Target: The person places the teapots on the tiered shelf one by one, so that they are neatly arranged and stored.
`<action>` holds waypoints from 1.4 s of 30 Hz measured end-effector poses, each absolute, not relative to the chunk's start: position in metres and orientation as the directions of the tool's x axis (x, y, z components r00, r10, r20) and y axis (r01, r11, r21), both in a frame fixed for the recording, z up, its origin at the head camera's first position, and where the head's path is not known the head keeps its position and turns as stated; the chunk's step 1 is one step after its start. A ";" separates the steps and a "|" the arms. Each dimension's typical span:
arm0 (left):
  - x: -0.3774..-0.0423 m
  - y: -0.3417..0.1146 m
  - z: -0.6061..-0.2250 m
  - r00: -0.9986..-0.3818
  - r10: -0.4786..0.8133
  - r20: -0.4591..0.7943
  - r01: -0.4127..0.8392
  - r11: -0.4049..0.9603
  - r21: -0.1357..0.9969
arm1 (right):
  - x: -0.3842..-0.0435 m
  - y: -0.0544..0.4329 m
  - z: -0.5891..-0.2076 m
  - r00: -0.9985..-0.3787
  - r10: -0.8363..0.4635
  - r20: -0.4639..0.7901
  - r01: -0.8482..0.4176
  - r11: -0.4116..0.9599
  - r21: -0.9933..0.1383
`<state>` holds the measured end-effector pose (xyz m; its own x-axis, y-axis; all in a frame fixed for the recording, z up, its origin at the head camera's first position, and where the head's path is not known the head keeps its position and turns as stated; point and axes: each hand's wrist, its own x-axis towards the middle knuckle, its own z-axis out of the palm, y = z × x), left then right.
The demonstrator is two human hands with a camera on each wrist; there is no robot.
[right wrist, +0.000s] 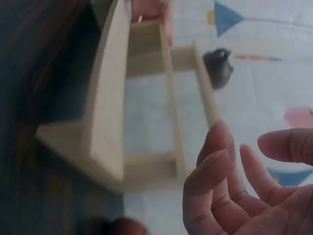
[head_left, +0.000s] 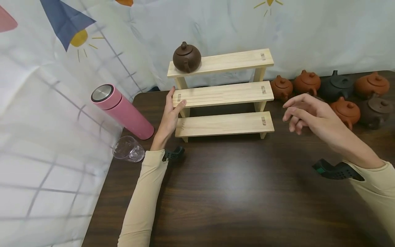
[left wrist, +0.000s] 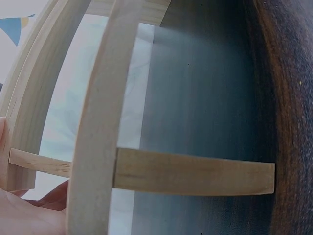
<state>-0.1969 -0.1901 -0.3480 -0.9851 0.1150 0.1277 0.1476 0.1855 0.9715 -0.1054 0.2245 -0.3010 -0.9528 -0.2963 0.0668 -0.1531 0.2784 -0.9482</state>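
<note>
My left hand [head_left: 168, 120] grips the left end of the middle board of a pale wooden three-tier stand [head_left: 225, 124], thumb on top and fingers at the far side. In the left wrist view, part of that hand [left wrist: 29, 215] shows beside the stand's boards. A dark brown teapot [head_left: 187, 61] sits on the left end of the top tier. My right hand [head_left: 322, 121] is raised to the right of the stand, fingers loosely bent and holding nothing. Behind and beside it stand terracotta teapots [head_left: 347, 111], a black teapot [head_left: 336, 88] and a dark brown teapot [head_left: 376, 111].
A pink flask [head_left: 129, 115] with a steel lid stands left of the stand, and a clear glass [head_left: 129, 149] is in front of it. Everything stands on a dark wooden table [head_left: 234, 199]. A patterned white curtain [head_left: 216, 27] hangs behind and along the left side.
</note>
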 end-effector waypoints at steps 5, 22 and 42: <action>-0.198 -0.188 -0.349 -0.985 0.118 0.130 0.148 0.166 0.975 | -0.098 0.266 -0.324 -0.986 -0.169 0.003 -0.068 0.379 -0.923; -0.197 -0.191 -0.349 -0.985 0.104 0.135 0.152 0.182 0.971 | -0.096 0.310 -0.367 -0.971 -0.060 -0.231 0.176 0.474 -0.863; -0.196 -0.189 -0.348 -0.985 0.108 0.132 0.151 0.184 0.971 | -0.112 0.310 -0.389 -0.940 -0.203 -0.275 0.265 0.074 -0.961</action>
<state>-0.1957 -0.1889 -0.3477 -0.9853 0.1078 0.1323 0.1506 0.1839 0.9713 -0.1121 0.3099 -0.3893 -0.9399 -0.2029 -0.2748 0.2651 0.0739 -0.9614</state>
